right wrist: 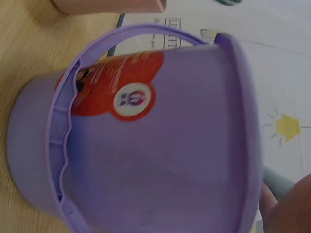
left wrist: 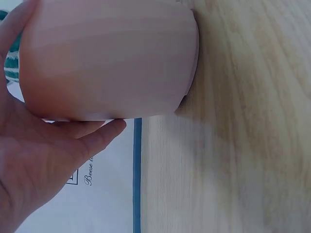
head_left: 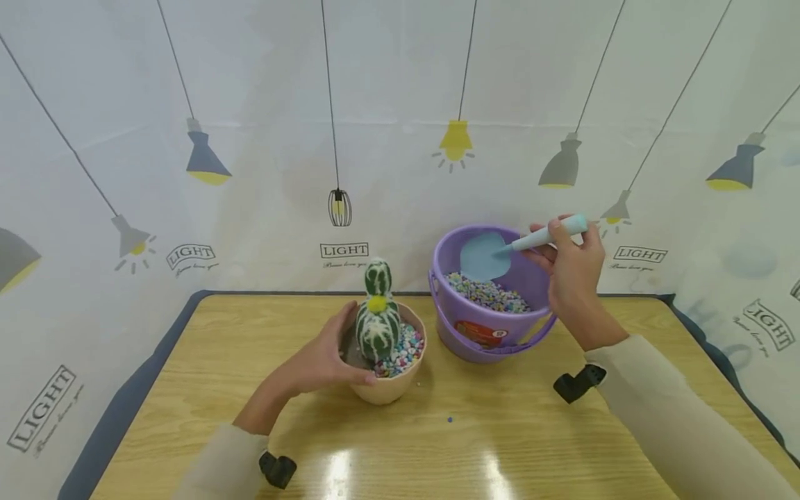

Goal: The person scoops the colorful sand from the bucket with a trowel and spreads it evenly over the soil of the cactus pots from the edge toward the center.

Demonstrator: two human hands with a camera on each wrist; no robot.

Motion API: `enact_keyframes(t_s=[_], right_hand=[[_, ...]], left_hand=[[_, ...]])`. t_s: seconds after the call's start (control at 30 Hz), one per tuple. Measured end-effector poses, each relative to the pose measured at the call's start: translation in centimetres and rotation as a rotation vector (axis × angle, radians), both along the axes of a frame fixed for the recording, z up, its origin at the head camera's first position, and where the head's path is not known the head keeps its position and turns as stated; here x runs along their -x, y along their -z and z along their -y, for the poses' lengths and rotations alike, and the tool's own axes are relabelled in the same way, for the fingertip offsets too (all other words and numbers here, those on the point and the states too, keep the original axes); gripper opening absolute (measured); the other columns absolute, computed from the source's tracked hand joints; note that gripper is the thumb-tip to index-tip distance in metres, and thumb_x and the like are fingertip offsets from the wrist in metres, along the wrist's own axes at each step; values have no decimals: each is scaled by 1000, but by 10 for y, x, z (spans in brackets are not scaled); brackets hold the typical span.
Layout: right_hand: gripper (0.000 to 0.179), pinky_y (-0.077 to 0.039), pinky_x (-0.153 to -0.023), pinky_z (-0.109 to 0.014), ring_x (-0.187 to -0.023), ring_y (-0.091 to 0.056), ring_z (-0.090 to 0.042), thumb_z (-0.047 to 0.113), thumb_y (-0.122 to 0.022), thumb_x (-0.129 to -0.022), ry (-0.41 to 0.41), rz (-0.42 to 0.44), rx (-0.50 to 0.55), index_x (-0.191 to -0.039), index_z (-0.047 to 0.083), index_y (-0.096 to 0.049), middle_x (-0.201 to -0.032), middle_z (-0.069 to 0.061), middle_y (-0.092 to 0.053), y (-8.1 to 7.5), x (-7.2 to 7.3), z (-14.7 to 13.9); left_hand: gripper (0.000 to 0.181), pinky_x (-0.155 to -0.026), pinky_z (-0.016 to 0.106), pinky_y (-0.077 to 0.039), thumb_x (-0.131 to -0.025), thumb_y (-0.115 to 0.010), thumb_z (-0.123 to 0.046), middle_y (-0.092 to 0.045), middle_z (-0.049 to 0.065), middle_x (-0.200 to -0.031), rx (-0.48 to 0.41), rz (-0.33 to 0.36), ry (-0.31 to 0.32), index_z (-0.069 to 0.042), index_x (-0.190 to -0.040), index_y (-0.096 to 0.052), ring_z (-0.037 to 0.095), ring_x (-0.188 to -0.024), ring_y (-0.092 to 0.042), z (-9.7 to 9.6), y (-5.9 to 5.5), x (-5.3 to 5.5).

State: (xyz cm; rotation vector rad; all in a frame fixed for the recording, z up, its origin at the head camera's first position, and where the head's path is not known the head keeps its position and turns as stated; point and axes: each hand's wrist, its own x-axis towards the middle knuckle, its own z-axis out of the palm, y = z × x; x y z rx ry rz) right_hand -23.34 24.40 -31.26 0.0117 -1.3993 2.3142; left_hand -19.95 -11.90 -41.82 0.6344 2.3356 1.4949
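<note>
My left hand [head_left: 325, 354] grips the side of a peach flower pot [head_left: 382, 394], thumb at the front rim and fingers round the far side. A striped green cactus [head_left: 378, 335] with a yellow flower stands in the pot, with colourful pebbles [head_left: 405, 351] on its right side. In the left wrist view the pot [left wrist: 112, 58] lies within the curve of the hand [left wrist: 43, 160]. My right hand [head_left: 571, 274] holds a pale blue toy shovel [head_left: 486, 256] by its handle, the blade tilted inside the mouth of a purple bucket [head_left: 456, 316]. Multicoloured pebbles [head_left: 487, 294] lie in the bucket.
The bucket's handle [right wrist: 58, 131] hangs down at its front, over a red label [right wrist: 116, 85]. A small blue pebble [head_left: 450, 419] lies on the wooden table [head_left: 400, 458]. Behind the table hangs a white cloth [head_left: 269, 208] printed with lamps.
</note>
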Motion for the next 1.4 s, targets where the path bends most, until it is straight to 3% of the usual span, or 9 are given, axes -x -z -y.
enact_keyframes(t_s=[0.17,0.4,0.63,0.73,0.87,1.07,1.4], right_hand=[[18,-59,-74,-34,-80,-73,-20,16,-58,-97,8,95,-132,-110,7,-48,-92,-10,-69,12,10,-4],[24,-58,-79,-30,-87,-72,-16,19,-58,-98,-24,111,-281,-114,7,-46,-98,-5,-68,17,16,-4],[21,-55,-87,-28,-96,-70,-15,22,-55,-99,-191,61,-430,-116,13,-47,-106,3,-68,21,21,-6],[21,-54,-89,-27,-101,-68,-15,24,-53,-100,-258,48,-480,-117,16,-45,-108,5,-68,22,22,-7],[23,-52,-94,-27,-108,-65,-14,26,-50,-102,-320,52,-527,-119,14,-40,-113,-2,-64,24,24,-8],[23,-47,-101,-31,-117,-58,-20,27,-46,-103,-367,42,-625,-119,14,-36,-119,-15,-55,26,25,-10],[28,-52,-94,-28,-110,-61,-21,25,-43,-104,-366,33,-710,-120,6,-31,-112,-16,-57,28,26,-9]], left_hand=[[131,-119,49,-17,-67,-90,-32,-11,8,-162,-1,36,27,-14,-157,3,28,-147,-17,4,1,6],[129,-119,48,-15,-68,-90,-26,-9,7,-163,-21,79,49,-14,-157,3,27,-148,-16,5,-4,9],[131,-120,49,-12,-70,-88,-25,-12,4,-163,-64,65,29,-15,-156,11,26,-148,-14,5,-1,3],[128,-119,53,-11,-75,-85,-25,-8,9,-162,-69,36,6,-13,-154,15,30,-149,-10,4,2,-3],[127,-118,56,-10,-77,-83,-32,0,18,-161,-31,-12,-38,-8,-154,15,37,-148,-7,1,6,-10],[132,-118,55,-12,-71,-86,-37,-13,14,-162,-7,-63,-69,-6,-154,11,34,-147,-14,-3,8,-11],[130,-118,55,-12,-72,-86,-37,-13,15,-161,-18,-46,-74,-7,-155,9,34,-147,-14,-3,9,-11]])
